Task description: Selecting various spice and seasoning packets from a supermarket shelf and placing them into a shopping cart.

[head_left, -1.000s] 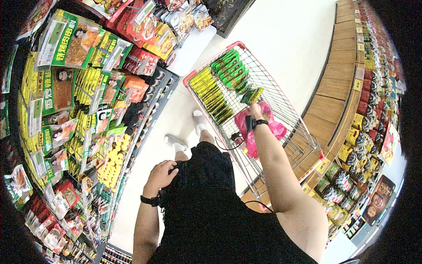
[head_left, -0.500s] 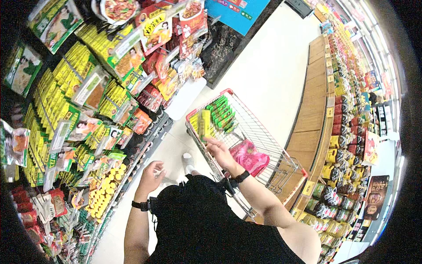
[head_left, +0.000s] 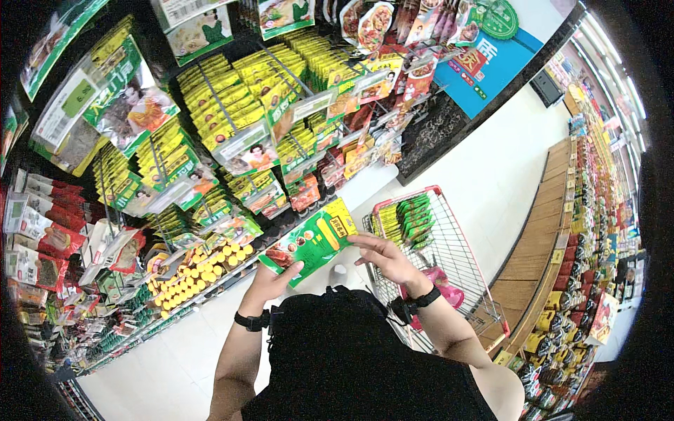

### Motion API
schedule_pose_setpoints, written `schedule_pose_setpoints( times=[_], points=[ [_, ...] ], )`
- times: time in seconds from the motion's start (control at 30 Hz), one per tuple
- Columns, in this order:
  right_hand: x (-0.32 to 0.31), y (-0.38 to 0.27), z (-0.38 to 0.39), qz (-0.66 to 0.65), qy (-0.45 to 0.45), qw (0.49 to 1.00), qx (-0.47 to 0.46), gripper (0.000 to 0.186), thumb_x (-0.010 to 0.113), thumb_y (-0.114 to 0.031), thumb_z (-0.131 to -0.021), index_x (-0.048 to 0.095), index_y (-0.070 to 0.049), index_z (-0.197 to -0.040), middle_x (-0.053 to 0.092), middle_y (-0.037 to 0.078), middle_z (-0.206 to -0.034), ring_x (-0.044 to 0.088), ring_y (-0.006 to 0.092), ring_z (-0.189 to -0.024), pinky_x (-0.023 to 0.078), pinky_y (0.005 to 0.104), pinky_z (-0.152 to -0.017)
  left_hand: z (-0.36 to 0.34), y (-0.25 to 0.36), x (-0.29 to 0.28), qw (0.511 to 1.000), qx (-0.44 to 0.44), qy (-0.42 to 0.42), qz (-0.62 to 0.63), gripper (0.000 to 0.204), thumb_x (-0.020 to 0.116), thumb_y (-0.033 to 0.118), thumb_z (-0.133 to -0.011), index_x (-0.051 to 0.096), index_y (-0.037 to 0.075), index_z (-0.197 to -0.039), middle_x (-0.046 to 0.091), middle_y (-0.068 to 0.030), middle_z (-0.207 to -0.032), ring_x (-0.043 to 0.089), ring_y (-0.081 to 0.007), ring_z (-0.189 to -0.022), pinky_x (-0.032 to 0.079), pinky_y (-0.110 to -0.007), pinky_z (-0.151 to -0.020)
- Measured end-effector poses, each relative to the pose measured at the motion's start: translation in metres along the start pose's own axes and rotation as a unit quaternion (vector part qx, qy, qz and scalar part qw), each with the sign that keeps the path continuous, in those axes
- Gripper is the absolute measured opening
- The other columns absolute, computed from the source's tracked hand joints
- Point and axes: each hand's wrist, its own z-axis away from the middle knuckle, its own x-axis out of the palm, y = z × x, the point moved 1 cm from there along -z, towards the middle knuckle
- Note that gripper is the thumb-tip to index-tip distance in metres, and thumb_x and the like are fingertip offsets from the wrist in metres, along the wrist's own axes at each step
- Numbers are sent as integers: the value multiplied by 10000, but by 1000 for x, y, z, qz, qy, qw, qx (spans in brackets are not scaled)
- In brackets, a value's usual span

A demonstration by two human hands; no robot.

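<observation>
A flat green and yellow seasoning packet (head_left: 316,238) is tilted in front of my body. My left hand (head_left: 272,281) grips its lower left corner, thumb on top. My right hand (head_left: 385,258) is at the packet's right edge, fingers stretched and apart; the fingertips seem to touch that edge or lie just beside it. Just beyond my right hand, a wire shopping cart (head_left: 469,242) with red trim holds a row of green packets (head_left: 415,219), some yellow ones and a pink bag (head_left: 449,291), which my right wrist partly covers.
At my left, a tall display rack carries rows of hanging yellow and green packets (head_left: 217,98). Yellow-capped bottles (head_left: 203,270) line its lower shelf. A blue sign (head_left: 484,63) tops a dark counter end. Right of the cart runs a long wooden shelf base (head_left: 526,238) stocked with jars and bottles.
My view has swung left toward the rack. My left hand, empty before, now grips the packet. My right hand has come back from over the cart to the packet's edge.
</observation>
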Motion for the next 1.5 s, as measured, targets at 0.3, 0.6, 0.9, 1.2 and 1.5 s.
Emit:
schedule_pose_setpoints(
  times=[0.3, 0.6, 0.9, 1.2, 1.5],
  points=[
    [52, 0, -20, -221, -63, 973, 10, 568, 631, -271, -929, 387, -23, -1378, 473, 93, -1346, 502, 191, -1158, 444, 341, -971, 0, 42, 22, 935, 156, -6, -317, 502, 776, 185, -701, 599, 80, -1159, 513, -122, -1288, 519, -327, -1180, 412, -432, -1006],
    [47, -8, -21, 3, 41, 999, -20, 352, 565, -183, -978, 516, 1, -1273, 605, 53, -1186, 517, 125, -1096, 405, 303, -989, 4, 16, 7, 977, 112, 41, -178, 531, 783, 285, -755, 554, 8, -1145, 557, -141, -1193, 599, -263, -997, 493, -374, -878],
    [53, -15, -11, 97, -17, 995, 0, 416, 603, -189, -956, 472, 12, -1296, 629, 95, -1117, 564, 145, -987, 463, 319, -898, -1, 19, 9, 998, -12, -53, -24, 293, 728, 161, -832, 653, -2, -1063, 696, -61, -983, 605, -105, -876, 482, -289, -805],
    [40, 11, -23, 174, 201, 953, -145, 327, 724, -140, -821, 449, -27, -957, 536, 85, -816, 535, 155, -646, 473, 288, -609, -3, 9, 8, 998, -1, 53, 19, 223, 696, 127, -864, 652, -10, -1034, 703, -67, -936, 627, -130, -799, 500, -294, -750],
    [65, 6, -29, 251, 27, 959, -131, 800, 773, -295, -807, 341, 23, -1400, 452, 211, -1305, 530, 298, -1173, 533, 382, -900, -2, 9, 11, 993, 85, -57, -50, 371, 672, 251, -872, 574, 3, -1130, 567, -159, -1217, 556, -256, -1113, 451, -384, -934]
  ],
)
